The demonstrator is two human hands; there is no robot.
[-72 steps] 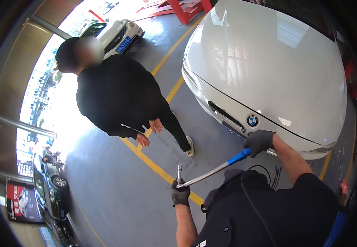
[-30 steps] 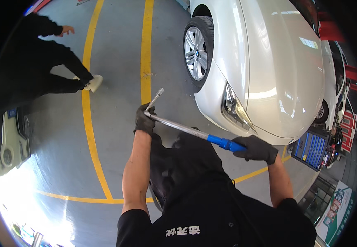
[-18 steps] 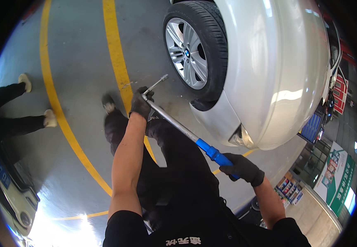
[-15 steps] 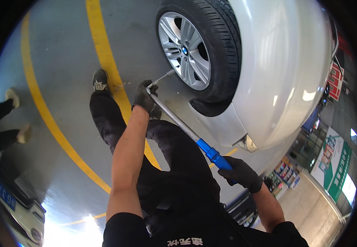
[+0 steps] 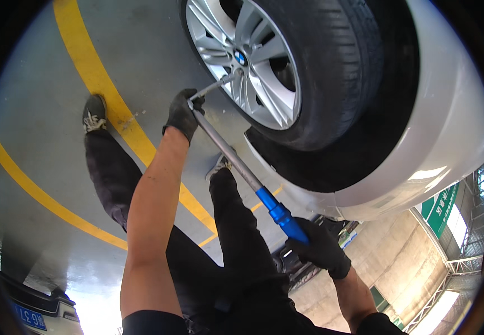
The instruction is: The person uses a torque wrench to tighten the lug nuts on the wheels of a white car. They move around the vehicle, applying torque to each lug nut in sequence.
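A long torque wrench (image 5: 229, 152) with a silver shaft and blue grip runs slantwise in front of me. My gloved left hand (image 5: 180, 116) is closed round its head, where an extension bar (image 5: 211, 87) sticks out. The bar's socket end (image 5: 232, 77) overlaps the lug bolt area beside the hub cap of the silver alloy wheel (image 5: 270, 84); whether it is seated on a bolt I cannot tell. At the other end, my gloved right hand (image 5: 321, 249) is wrapped round the end of the blue handle. Dark gloves hide the fingertips in part.
The black tyre (image 5: 337, 78) sits under the fender of a white car (image 5: 448, 139). Yellow lines (image 5: 119, 120) cross the grey floor around my feet. Part of another vehicle with a blue plate (image 5: 29, 317) shows at lower left. A tan wall (image 5: 390, 262) stands at the right.
I have come closer to the wheel, which looks larger. The socket end has gone from the rim's outer edge to near the hub, both hands still on the wrench.
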